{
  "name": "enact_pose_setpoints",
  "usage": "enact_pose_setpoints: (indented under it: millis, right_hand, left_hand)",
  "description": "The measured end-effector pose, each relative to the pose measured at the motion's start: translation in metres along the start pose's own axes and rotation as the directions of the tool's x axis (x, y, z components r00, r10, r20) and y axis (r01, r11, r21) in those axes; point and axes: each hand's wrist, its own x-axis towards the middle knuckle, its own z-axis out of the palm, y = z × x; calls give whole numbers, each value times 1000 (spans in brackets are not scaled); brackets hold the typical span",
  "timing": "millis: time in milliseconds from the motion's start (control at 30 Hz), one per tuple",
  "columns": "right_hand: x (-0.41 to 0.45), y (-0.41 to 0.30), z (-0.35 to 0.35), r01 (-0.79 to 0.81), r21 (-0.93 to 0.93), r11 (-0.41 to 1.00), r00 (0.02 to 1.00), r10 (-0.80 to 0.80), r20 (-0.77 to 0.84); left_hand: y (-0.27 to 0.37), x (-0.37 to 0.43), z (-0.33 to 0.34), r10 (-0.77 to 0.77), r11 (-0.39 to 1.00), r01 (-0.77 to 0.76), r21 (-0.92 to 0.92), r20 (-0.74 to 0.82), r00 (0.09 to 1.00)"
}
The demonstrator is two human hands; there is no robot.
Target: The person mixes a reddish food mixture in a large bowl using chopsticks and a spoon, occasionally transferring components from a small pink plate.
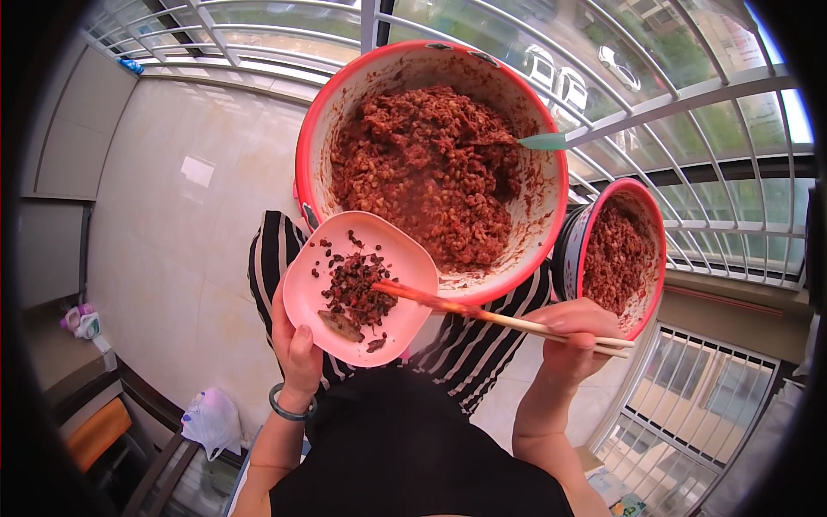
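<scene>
My left hand (298, 349) grips the near left rim of a small pink plate (407, 329). On the plate lies a heap of dark peppercorns and spice bits (358, 284), with a brown leaf (341, 325) near its lower edge. Wooden chopsticks (497, 318), stained red along their front half, are held in my right hand (578, 336), and their tips touch the heap. Just beyond the plate, a large red-rimmed enamel basin (543, 226) holds a red bean mash (426, 174). A pale green handle (543, 141) sticks out of the mash at the right.
To the right stands a smaller red-rimmed enamel basin (654, 258) with similar mash. White window bars (620, 132) run behind both basins. A tied plastic bag (212, 423) sits at the lower left, beside the pale tiled floor (174, 258).
</scene>
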Motion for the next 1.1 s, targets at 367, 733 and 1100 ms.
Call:
enact_pose_setpoints:
  millis: [367,733,1100]
  right_hand:
    - [-5,24,-16,160,36,986,959,-147,-244]
    - [53,53,-4,-35,-147,989,979,4,-205]
    - [110,75,35,-23,-267,964,996,-1,-90]
  left_hand:
    - [0,4,-3,39,998,-39,-43,9,999]
    - [4,12,-24,82,994,-91,-67,-126,989]
    - [1,21,-44,87,995,-96,-37,-194,977]
